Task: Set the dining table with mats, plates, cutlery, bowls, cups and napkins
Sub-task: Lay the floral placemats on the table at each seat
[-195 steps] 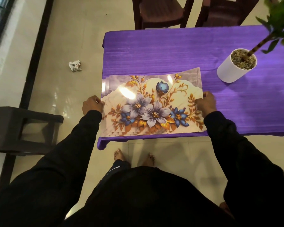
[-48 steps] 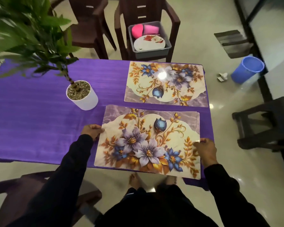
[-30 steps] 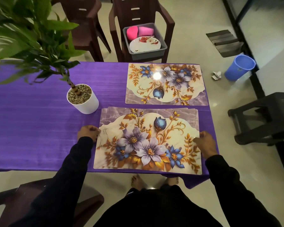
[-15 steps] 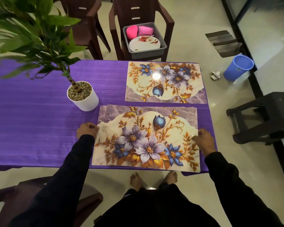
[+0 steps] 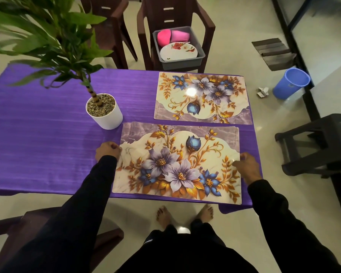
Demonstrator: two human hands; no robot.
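Head view looks down on a table under a purple tablecloth (image 5: 37, 134), with a white potted plant (image 5: 103, 111) standing on it as the landmark. Just right of the pot, on the near side, lies a stack of floral placemats (image 5: 177, 164); offset edges of further mats show along its far and left sides. The stack's far-left corner sits just beside the pot's base, and its near edge reaches the table's near edge. The left hand (image 5: 107, 151) is at the stack's left edge, fingers curled into a loose fist that appears to pinch the edge of the mats, though the grip itself is hidden. The right hand (image 5: 246, 166) is at the right edge, fingers curled with the thumb on the top mat's surface, pinching that edge. Right of the pot on the far side, a single floral placemat (image 5: 203, 97) lies flat, turned the opposite way. Beyond it, farther from the pot, a brown chair (image 5: 209, 26) holds a grey tub (image 5: 200, 58) containing a floral plate (image 5: 178, 52) and two pink cups (image 5: 173, 36). Far right of the pot, on the floor, stands a blue bucket (image 5: 290, 83).
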